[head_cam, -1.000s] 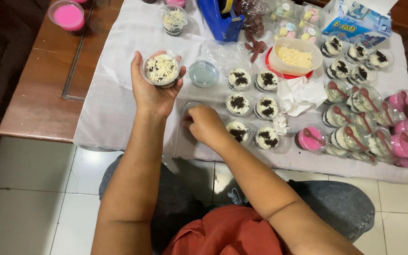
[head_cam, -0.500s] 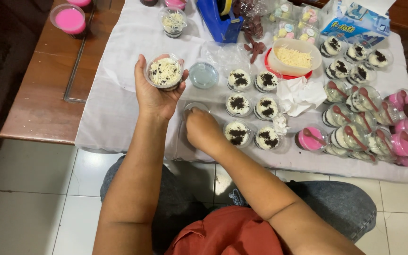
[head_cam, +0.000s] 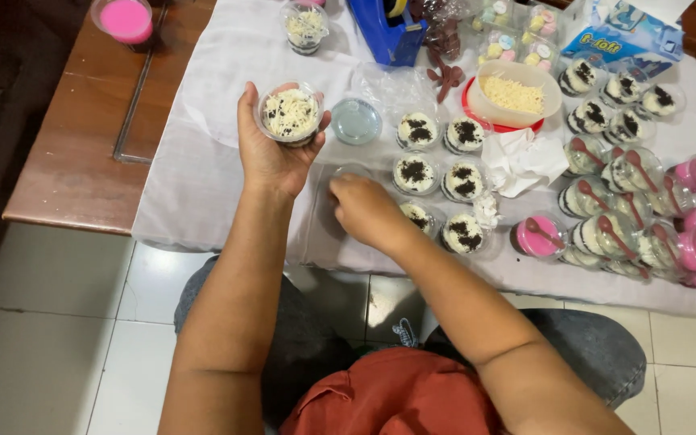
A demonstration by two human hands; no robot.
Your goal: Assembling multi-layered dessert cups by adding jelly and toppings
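a brown wooden tabletop (head_cam: 82, 173) stands on a floor of pale square tiles (head_cam: 66, 322), and a white cloth (head_cam: 203, 161) covers most of it, hanging a little over the near edge. the left hand (head_cam: 271, 149) is raised above the cloth, its grip closed around a clear dessert cup (head_cam: 290, 115) topped with grated cheese and dark crumbs, held upright on the fingers. the right hand (head_cam: 368, 209) rests low on the cloth with fingers curled on a clear round lid (head_cam: 340, 173) — whether its grip has hold of it i cannot tell. just beyond lies another clear lid (head_cam: 356, 121). to the right sit open crumb-topped cups (head_cam: 437, 153), a tub of grated cheese (head_cam: 517, 93) and, further right, lidded cups with pink spoons (head_cam: 622, 201) — a pink-lidded cup (head_cam: 125, 20) stands apart on bare wood at the far left
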